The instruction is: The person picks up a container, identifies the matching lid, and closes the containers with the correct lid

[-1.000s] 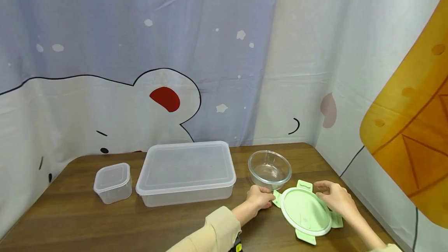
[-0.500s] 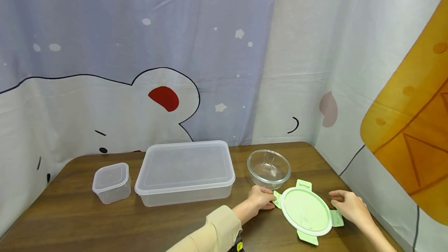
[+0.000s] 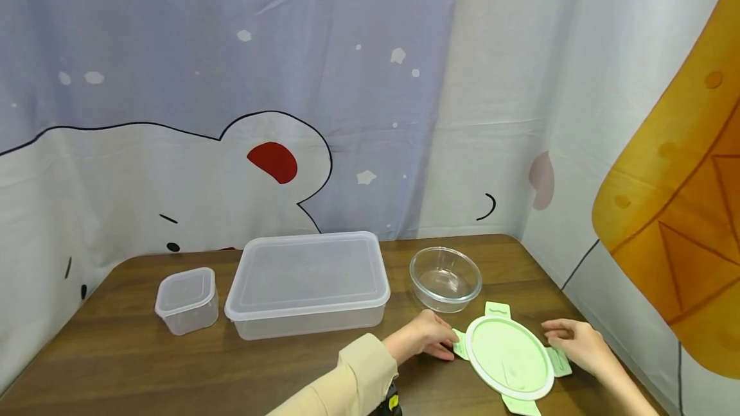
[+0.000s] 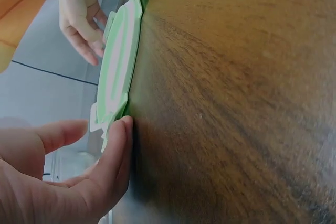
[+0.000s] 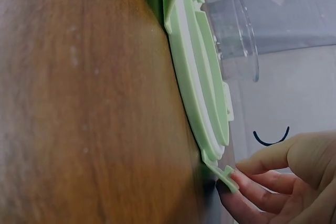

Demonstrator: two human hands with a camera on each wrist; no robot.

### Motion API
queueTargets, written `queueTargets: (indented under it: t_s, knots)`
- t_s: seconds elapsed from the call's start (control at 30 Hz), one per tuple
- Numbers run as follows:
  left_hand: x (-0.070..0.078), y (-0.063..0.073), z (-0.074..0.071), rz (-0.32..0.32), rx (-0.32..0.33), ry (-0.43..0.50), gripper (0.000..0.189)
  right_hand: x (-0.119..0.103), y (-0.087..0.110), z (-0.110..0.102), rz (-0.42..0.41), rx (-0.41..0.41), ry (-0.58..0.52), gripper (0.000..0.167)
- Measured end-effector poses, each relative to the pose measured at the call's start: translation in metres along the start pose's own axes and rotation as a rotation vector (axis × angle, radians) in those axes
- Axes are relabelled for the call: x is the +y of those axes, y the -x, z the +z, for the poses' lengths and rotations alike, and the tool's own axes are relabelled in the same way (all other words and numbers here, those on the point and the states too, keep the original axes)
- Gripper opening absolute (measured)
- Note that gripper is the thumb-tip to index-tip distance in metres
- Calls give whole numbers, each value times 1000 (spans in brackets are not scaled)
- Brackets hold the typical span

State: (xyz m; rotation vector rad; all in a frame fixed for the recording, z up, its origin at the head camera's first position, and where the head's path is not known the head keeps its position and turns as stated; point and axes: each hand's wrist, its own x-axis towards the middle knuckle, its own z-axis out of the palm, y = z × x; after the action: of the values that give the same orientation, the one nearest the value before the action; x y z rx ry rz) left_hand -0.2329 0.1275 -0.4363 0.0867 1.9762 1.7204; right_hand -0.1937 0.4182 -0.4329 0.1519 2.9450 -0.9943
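Observation:
A round light-green lid [image 3: 510, 357] with a pale rim and flaps spread outward lies on the wooden table. My left hand [image 3: 430, 337] is at its left flap. In the left wrist view, the fingers [image 4: 118, 150] touch that flap from beneath, while the thumb stands apart from it. At the opposite side, my right hand [image 3: 578, 344] pinches the right flap [image 5: 227, 181] between thumb and fingers, as the right wrist view shows. Just behind the lid stands a round clear glass bowl [image 3: 445, 303], uncovered.
A large rectangular translucent container [image 3: 309, 323] with its lid on stands left of the bowl. Farther left is a small lidded translucent container [image 3: 189, 320]. A printed curtain [image 3: 370, 95] hangs behind the table [image 3: 173, 377] and along its right side.
My right hand has moved from the lid's far right rim to its right flap. The lid has shifted slightly toward me and turned a little counterclockwise, with my left hand staying at the left flap.

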Motion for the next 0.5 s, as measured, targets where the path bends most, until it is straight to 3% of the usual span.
queueTargets:
  t_s: [0.47, 0.5]
  knots:
    - [-3, -4, 5, 19, 60, 41, 13, 6, 13, -6, 60, -138, -154, 36]
    - [-11, -15, 6, 23, 62, 61, 14, 6, 13, -6, 71, -146, -156, 36]
